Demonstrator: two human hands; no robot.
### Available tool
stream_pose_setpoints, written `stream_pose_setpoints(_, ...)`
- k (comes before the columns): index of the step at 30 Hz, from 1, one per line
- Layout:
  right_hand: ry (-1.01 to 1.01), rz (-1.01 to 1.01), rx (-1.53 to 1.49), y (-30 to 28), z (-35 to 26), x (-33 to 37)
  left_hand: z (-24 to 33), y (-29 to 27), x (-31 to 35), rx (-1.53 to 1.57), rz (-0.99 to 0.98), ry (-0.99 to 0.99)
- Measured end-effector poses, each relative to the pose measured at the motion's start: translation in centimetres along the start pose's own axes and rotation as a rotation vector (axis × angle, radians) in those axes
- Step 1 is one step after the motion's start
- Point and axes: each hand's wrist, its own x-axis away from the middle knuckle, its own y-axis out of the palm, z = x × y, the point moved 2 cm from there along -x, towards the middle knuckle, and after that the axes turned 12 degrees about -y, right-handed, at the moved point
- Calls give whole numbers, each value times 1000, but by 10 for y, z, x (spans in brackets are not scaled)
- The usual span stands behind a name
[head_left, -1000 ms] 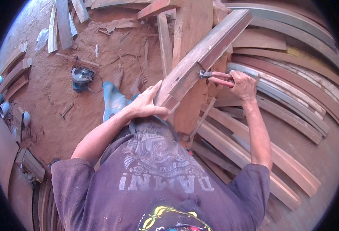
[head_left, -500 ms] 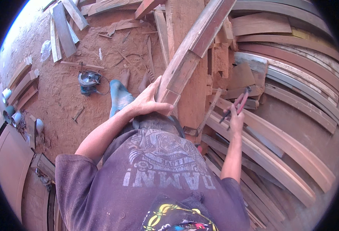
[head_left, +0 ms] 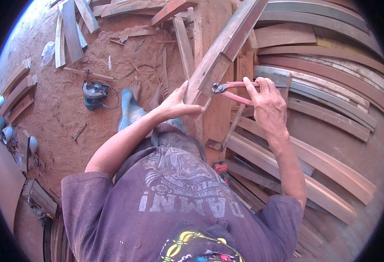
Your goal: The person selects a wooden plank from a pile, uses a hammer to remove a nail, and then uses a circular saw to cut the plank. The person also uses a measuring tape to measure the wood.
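A long, worn wooden board (head_left: 213, 65) with reddish-brown paint rises at a slant from my lap toward the top of the view. My left hand (head_left: 174, 106) grips its near end, thumb on the right side and fingers along the left. In my right hand (head_left: 269, 104) is a pair of pincers (head_left: 235, 83) with red handles, which stand spread apart. The dark jaws of the pincers point left, close to the board's right edge near its lower end; whether they touch it I cannot tell.
Behind the board stands a thick wooden beam (head_left: 218, 124). Stacked planks (head_left: 327, 98) fill the right side. On the sandy ground at left lie a circular saw (head_left: 95, 91) and a hammer (head_left: 79, 132). A red tool (head_left: 220, 167) sits by my right hip.
My right hand has come up and inward with the pincers, from low over the planks to beside the board. The pincers now point left, handles spread. My left hand keeps its hold.
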Motion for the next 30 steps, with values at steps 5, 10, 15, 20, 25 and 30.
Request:
stream_pose_setpoints(5, -135, -44, 154, -21, -11, -26, -49, 6, -30, -69, 75, 6)
stream_pose_setpoints(10, -199, -129, 232, -33, -23, -40, -59, 12, -37, -79, 145, 27)
stream_pose_setpoints(15, -305, -133, 342, -42, -31, -63, -61, 14, -36, -77, 172, 20)
stream_pose_setpoints(20, -365, -237, 349, -14, 2, -75, -41, 9, -19, -178, 119, -68)
stream_pose_setpoints(25, -296, -287, 144, 17, 41, -76, -36, -1, -17, -133, 143, -24)
stream_pose_setpoints(30, -181, -122, -160, 77, 63, -43, -26, -2, -13, -51, 41, -5)
